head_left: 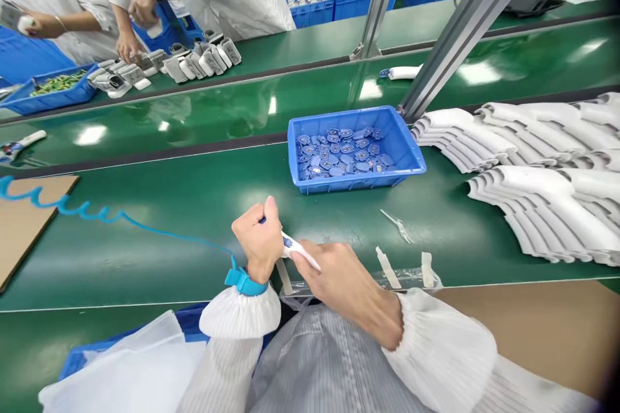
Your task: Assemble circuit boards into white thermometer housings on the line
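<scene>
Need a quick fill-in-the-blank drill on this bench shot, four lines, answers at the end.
1. The left hand grips the white piece with its ____ pointing up.
2. As the right hand grips it too, the piece is held in ____ hands.
3. The cord runs to the strap on the person's ____ wrist.
4. In the picture, the stacked white shells lie to the ____ of the bin of small parts.

Missing words: thumb; two; left; right
</scene>
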`<state>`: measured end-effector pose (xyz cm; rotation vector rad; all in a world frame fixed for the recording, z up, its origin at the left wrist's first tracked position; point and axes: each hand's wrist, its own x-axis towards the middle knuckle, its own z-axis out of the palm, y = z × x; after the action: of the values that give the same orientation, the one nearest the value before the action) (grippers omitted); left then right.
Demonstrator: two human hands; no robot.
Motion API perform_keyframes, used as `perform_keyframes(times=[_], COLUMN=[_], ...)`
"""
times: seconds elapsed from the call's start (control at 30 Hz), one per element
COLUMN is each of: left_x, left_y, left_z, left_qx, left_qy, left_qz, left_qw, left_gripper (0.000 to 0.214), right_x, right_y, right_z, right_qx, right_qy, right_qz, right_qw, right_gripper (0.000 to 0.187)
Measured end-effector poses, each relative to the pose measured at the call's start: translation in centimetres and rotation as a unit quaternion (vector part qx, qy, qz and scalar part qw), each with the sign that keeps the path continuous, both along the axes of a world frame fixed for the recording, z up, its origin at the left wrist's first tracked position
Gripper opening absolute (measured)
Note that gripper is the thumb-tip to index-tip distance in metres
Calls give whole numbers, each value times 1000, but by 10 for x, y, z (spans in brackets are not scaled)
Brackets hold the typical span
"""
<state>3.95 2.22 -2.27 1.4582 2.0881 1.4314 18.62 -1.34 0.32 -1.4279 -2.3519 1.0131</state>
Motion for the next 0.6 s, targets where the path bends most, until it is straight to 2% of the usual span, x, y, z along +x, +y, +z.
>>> perform_keyframes(times=[0.1,0.2,0.27,0.33,0.37,0.43,0.47,0.5,0.53,0.6], left_x=[-2,-15,-39,-75,-95,-132,-146,-157,-164,-166], left_y=[4,-4,-12,-13,-9,12,28,47,67,108], left_z=[3,10,18,27,33,49,58,68,78,96], left_qx=[-8,-35,-95,-225,-304,-443,-492,-505,-470,-336], left_qy=[58,129,175,190,186,167,153,139,115,8], left_qz=[-13,-139,-227,-237,-227,-160,-116,-57,8,67], left_qw=[998,981,953,926,906,866,849,850,875,940], left_gripper=[54,50,45,47,51,55,51,49,46,40], right_x=[-7,4,28,64,85,124,140,153,160,165], right_y=[0,-4,-10,-15,-17,-16,-13,-7,0,17], right_z=[-1,0,1,0,-2,-8,-12,-17,-21,-29], right_qx=[21,7,30,90,126,176,190,197,200,193], right_qy=[-44,-11,42,67,56,4,-24,-46,-60,-65], right_qz=[9,-5,-38,-102,-139,-188,-195,-188,-173,-138], right_qw=[999,1000,998,988,981,966,962,961,963,969], right_gripper=[37,32,27,27,26,25,27,30,33,32])
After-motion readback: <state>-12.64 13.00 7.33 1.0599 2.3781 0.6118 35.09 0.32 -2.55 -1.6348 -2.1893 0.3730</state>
